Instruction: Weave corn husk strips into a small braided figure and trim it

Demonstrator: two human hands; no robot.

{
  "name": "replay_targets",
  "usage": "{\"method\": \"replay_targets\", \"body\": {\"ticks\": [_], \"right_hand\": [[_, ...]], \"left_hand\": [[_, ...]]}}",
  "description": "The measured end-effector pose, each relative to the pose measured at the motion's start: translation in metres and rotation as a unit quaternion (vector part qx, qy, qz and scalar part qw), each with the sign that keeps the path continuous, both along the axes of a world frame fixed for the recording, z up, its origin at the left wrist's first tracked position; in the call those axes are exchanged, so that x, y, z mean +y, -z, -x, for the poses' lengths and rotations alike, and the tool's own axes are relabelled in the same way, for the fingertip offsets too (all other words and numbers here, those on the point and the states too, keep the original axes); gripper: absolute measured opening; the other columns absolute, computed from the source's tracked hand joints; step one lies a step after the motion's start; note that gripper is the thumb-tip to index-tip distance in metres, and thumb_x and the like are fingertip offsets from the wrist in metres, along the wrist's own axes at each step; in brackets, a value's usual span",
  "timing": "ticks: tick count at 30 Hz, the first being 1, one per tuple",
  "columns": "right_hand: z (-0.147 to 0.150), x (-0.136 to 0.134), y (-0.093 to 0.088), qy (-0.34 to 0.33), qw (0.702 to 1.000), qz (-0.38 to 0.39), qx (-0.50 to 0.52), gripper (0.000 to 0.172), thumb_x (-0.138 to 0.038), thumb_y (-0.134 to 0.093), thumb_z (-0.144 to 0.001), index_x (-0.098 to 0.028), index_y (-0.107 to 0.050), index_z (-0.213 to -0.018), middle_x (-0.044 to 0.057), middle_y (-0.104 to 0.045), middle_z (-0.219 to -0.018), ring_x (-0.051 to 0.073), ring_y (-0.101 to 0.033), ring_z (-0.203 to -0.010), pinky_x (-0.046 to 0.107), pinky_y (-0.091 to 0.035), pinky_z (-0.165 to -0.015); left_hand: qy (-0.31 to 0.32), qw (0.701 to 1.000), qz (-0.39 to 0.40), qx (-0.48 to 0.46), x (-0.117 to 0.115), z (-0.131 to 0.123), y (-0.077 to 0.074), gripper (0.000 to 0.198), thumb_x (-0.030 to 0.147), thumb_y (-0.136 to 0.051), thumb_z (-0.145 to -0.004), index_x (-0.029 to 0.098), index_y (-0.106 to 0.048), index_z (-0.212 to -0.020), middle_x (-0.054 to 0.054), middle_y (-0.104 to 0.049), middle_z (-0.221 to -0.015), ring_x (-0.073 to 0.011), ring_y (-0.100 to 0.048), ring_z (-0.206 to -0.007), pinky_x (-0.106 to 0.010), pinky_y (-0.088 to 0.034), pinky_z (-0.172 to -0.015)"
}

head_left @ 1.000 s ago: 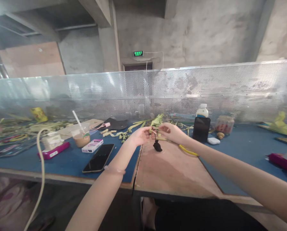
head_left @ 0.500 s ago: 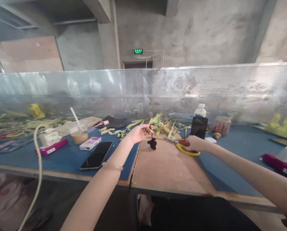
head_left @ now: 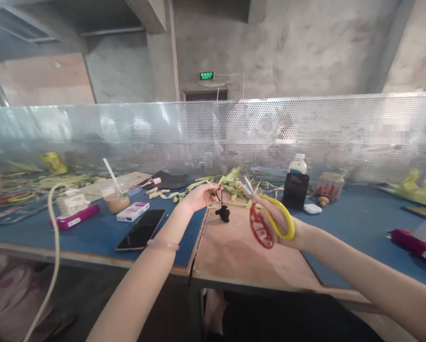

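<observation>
My left hand [head_left: 205,195] is closed in a pinch on a thin dark cord at the middle of the table. From that cord hangs a small black charm [head_left: 222,213], its exact shape too dark to make out, just above the wooden board [head_left: 248,256]. My right hand [head_left: 282,223] grips scissors [head_left: 270,216] with one red and one yellow handle loop. Their blades point up and to the left, towards the back, a short way right of the charm. Green and straw-coloured leaf strips [head_left: 234,183] lie in a pile behind both hands.
A phone [head_left: 141,230], a small box [head_left: 133,212] and a drink cup [head_left: 116,199] stand to the left. On the right are a dark upright screen [head_left: 295,191], a white bottle [head_left: 297,164], a white case [head_left: 312,208] and a jar [head_left: 330,185]. A perforated metal screen [head_left: 145,137] closes the back.
The scissors have lifted from low over the board and turned upright, blades now pointing up. My right hand moved slightly left with them. The left hand and hanging charm shifted slightly left.
</observation>
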State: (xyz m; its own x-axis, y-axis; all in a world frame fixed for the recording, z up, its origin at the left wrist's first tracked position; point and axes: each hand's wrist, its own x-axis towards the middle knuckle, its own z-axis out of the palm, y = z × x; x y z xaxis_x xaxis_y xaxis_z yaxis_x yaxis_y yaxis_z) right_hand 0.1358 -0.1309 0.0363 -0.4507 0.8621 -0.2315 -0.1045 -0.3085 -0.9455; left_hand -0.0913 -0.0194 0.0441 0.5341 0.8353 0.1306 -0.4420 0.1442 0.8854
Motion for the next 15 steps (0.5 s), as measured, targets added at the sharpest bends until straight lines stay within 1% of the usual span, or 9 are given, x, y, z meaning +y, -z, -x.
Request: {"method": "replay_targets", "body": {"ticks": [1,3,7,9,15], "right_hand": [[0.006,-0.007,0.0,-0.025,0.998,0.044,0.044,0.043,-0.06,-0.043,-0.075,-0.018,-0.043,-0.066,-0.003,-0.04,-0.056,0.007,-0.037,-0.046,0.019,-0.033,-0.042],[0.016,-0.016,0.001,-0.082,0.988,0.103,0.081,0.046,-0.061,-0.043,-0.075,-0.017,-0.045,-0.064,-0.001,-0.042,-0.056,0.008,-0.04,-0.047,0.019,-0.035,-0.043],[0.029,-0.016,0.008,-0.148,0.978,0.133,0.066,0.054,-0.067,-0.036,-0.075,-0.016,-0.049,-0.067,0.0,-0.042,-0.058,0.01,-0.04,-0.047,0.021,-0.037,-0.043],[0.033,-0.011,0.01,-0.155,0.977,0.134,0.06,0.055,-0.068,-0.034,-0.074,-0.016,-0.049,-0.067,-0.001,-0.04,-0.058,0.01,-0.04,-0.047,0.022,-0.037,-0.042],[0.038,0.012,0.011,-0.136,0.978,0.131,0.087,0.054,-0.069,-0.037,-0.073,-0.016,-0.047,-0.066,-0.001,-0.039,-0.058,0.009,-0.039,-0.048,0.021,-0.036,-0.043]], "left_hand": [[0.0,1.0,-0.003,0.001,0.001,0.001,0.0,0.013,0.006,-0.05,-0.075,0.007,-0.063,-0.075,-0.006,-0.061,-0.068,-0.0083,-0.057,-0.059,-0.015,-0.041,-0.046],[-0.001,1.0,-0.009,0.004,0.002,0.002,0.0,0.014,0.005,-0.049,-0.075,0.007,-0.063,-0.075,-0.006,-0.061,-0.068,-0.0082,-0.057,-0.059,-0.016,-0.042,-0.047],[-0.006,1.0,-0.022,0.009,0.004,0.003,0.001,0.014,0.006,-0.049,-0.075,0.008,-0.063,-0.074,-0.006,-0.062,-0.067,-0.0085,-0.057,-0.059,-0.017,-0.043,-0.05],[-0.007,0.999,-0.031,0.014,0.005,0.003,0.002,0.014,0.007,-0.049,-0.075,0.008,-0.063,-0.075,-0.006,-0.062,-0.067,-0.0085,-0.057,-0.059,-0.017,-0.043,-0.051],[-0.012,0.998,-0.062,0.032,0.006,0.002,0.006,0.01,0.009,-0.055,-0.071,0.007,-0.064,-0.075,-0.007,-0.063,-0.072,-0.0093,-0.057,-0.062,-0.017,-0.042,-0.052]]}}
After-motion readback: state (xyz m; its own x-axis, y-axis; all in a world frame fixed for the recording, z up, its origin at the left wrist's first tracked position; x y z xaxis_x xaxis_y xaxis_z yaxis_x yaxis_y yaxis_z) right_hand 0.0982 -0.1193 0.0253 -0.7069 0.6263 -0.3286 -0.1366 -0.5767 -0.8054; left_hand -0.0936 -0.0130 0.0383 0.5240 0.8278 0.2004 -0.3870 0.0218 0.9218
